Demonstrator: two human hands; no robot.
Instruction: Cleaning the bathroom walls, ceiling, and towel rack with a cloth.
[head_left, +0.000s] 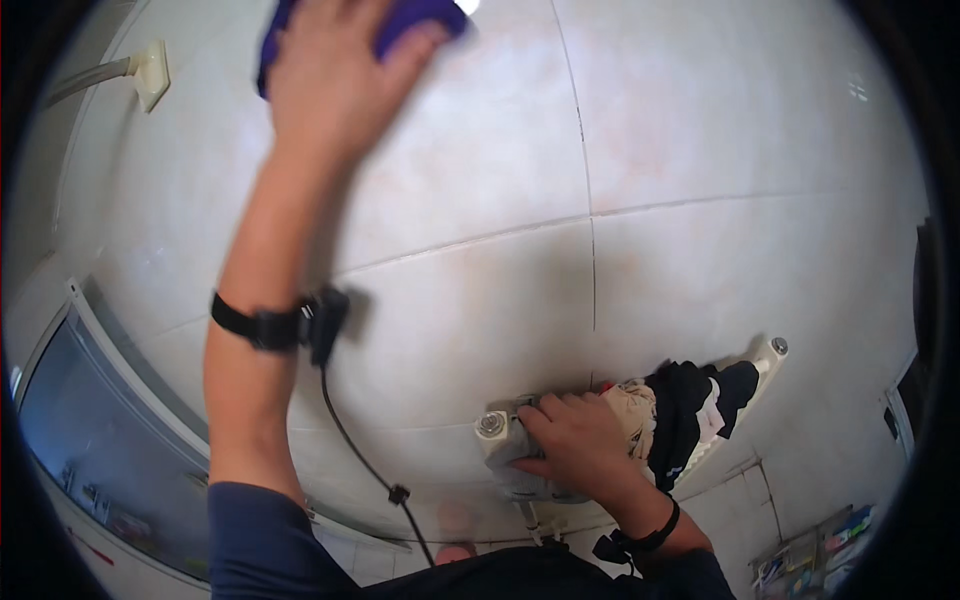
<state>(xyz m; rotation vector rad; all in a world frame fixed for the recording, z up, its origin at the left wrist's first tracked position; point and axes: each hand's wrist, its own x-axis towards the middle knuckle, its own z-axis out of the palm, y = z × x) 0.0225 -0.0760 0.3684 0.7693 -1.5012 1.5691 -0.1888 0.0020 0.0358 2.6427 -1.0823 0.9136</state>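
My left hand (330, 82) is stretched up at the top of the view, pressing a purple cloth (420, 19) against the glossy tiled wall (465, 150). Part of the cloth runs out of the frame. Lower down, my right hand (581, 442) grips the top of a white radiator (491, 442) near its left end, with grey fabric under the palm. Beside those fingers, a beige garment (634, 409) and black garments (682, 409) hang over the radiator. Both wrists wear black straps, and a cable trails from the left one (277, 326).
A cream wall bracket with a pipe (150, 75) juts out at upper left. Below it stands a framed glass panel or mirror (112, 442). Pipes (532, 521) run beneath the radiator. Assorted small items lie on a shelf or rack (810, 555) at lower right.
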